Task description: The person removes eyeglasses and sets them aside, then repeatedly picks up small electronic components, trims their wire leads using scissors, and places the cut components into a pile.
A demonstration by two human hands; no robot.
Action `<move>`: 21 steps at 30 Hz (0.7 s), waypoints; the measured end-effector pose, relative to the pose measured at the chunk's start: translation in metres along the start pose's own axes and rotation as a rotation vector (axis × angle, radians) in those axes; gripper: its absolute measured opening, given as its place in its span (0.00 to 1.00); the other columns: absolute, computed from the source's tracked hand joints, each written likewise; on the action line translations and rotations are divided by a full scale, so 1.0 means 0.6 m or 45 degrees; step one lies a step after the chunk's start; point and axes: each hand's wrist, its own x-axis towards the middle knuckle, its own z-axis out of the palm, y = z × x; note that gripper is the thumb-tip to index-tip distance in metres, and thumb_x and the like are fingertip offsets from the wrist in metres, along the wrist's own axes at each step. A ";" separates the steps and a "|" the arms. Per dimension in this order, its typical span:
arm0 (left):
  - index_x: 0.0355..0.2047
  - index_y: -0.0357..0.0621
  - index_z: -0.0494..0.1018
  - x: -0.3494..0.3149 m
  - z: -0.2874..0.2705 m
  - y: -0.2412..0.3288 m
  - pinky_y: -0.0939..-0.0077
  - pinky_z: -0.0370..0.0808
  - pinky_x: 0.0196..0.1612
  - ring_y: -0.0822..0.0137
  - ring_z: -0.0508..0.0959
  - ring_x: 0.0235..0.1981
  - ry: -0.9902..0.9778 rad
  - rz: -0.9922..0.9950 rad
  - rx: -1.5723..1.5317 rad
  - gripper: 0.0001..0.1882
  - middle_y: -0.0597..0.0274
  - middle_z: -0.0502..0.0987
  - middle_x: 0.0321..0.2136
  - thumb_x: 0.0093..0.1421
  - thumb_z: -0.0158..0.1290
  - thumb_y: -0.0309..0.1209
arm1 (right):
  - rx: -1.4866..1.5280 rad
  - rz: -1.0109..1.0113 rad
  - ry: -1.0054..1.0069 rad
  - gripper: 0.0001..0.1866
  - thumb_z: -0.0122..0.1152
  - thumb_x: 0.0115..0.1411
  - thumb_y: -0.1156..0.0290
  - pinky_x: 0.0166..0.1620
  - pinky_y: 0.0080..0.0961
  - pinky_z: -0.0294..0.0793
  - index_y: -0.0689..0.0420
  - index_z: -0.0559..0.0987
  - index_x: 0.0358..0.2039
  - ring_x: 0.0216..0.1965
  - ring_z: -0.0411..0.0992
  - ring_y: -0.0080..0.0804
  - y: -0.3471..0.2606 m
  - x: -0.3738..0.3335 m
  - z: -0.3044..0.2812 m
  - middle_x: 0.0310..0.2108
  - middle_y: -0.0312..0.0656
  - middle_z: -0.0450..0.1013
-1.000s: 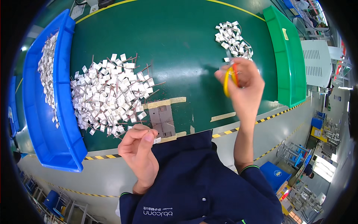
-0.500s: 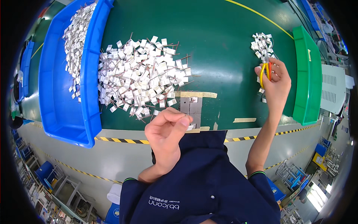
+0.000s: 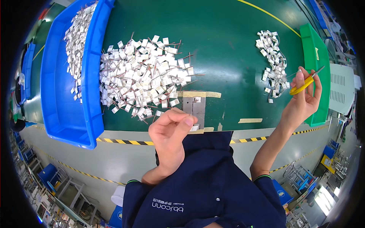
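My left hand [image 3: 170,133] pinches a thin wire between thumb and forefinger over a grey metal plate [image 3: 198,110], its fingers hiding most of the wire. A small white piece [image 3: 194,128] shows just beneath the fingertips, on the plate's near end. Out to the right, my right hand [image 3: 306,93] grips yellow-handled snips [image 3: 302,86], their metal tip pointing up and right. A fine wire also juts from its fingertips. Left of that hand lies a strung-out pile of white-tagged wires [image 3: 275,60]. A larger heap of white-tagged wires [image 3: 146,76] spreads left of the plate.
A blue bin [image 3: 61,114] holding more tagged wires stands at the left. At the right edge of the green table [image 3: 228,45] sits a green tray [image 3: 315,76]. Masking tape [image 3: 201,94] crosses the plate's far end; another strip [image 3: 250,120] lies to its right.
My right hand has drawn back to the right and nearer, away from the small pile, and the snips have turned in it. My left hand stays nearly still.
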 end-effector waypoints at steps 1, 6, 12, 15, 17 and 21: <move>0.27 0.33 0.72 0.000 0.000 0.001 0.80 0.71 0.36 0.71 0.75 0.29 -0.011 -0.004 -0.008 0.02 0.59 0.74 0.25 0.53 0.53 0.16 | -0.008 -0.009 0.008 0.22 0.63 0.54 0.77 0.29 0.13 0.66 0.67 0.66 0.47 0.29 0.69 0.20 0.000 0.001 0.000 0.38 0.50 0.74; 0.27 0.34 0.73 0.000 -0.015 0.013 0.81 0.68 0.35 0.71 0.73 0.28 0.072 0.146 0.163 0.01 0.58 0.74 0.25 0.54 0.53 0.20 | 0.210 0.067 -0.065 0.21 0.61 0.53 0.81 0.27 0.16 0.68 0.67 0.67 0.47 0.25 0.69 0.20 -0.004 -0.007 -0.002 0.37 0.50 0.74; 0.30 0.33 0.74 0.024 -0.035 0.036 0.82 0.65 0.33 0.74 0.70 0.28 0.250 0.352 0.272 0.04 0.56 0.76 0.28 0.57 0.52 0.23 | 0.323 0.145 -0.142 0.21 0.61 0.54 0.79 0.25 0.14 0.67 0.65 0.67 0.47 0.24 0.68 0.19 -0.004 -0.005 -0.024 0.36 0.49 0.74; 0.34 0.32 0.74 0.035 -0.046 0.050 0.82 0.66 0.36 0.74 0.70 0.29 0.383 0.461 0.383 0.06 0.54 0.77 0.33 0.58 0.52 0.23 | 0.379 0.151 -0.104 0.21 0.61 0.54 0.79 0.24 0.13 0.66 0.65 0.67 0.47 0.24 0.68 0.18 -0.007 -0.004 -0.030 0.35 0.49 0.75; 0.41 0.33 0.73 0.045 -0.051 0.054 0.81 0.67 0.41 0.75 0.69 0.31 0.450 0.582 0.616 0.10 0.54 0.75 0.41 0.59 0.50 0.23 | 0.524 0.311 -0.308 0.20 0.61 0.54 0.79 0.24 0.13 0.65 0.64 0.67 0.47 0.23 0.67 0.16 -0.008 0.002 -0.036 0.36 0.49 0.75; 0.48 0.30 0.67 0.050 -0.018 0.056 0.81 0.65 0.45 0.71 0.70 0.44 0.433 0.793 0.804 0.19 0.52 0.71 0.49 0.54 0.52 0.18 | 0.438 0.260 -0.358 0.20 0.60 0.55 0.79 0.23 0.12 0.63 0.63 0.67 0.47 0.22 0.65 0.15 0.009 0.002 -0.038 0.38 0.49 0.75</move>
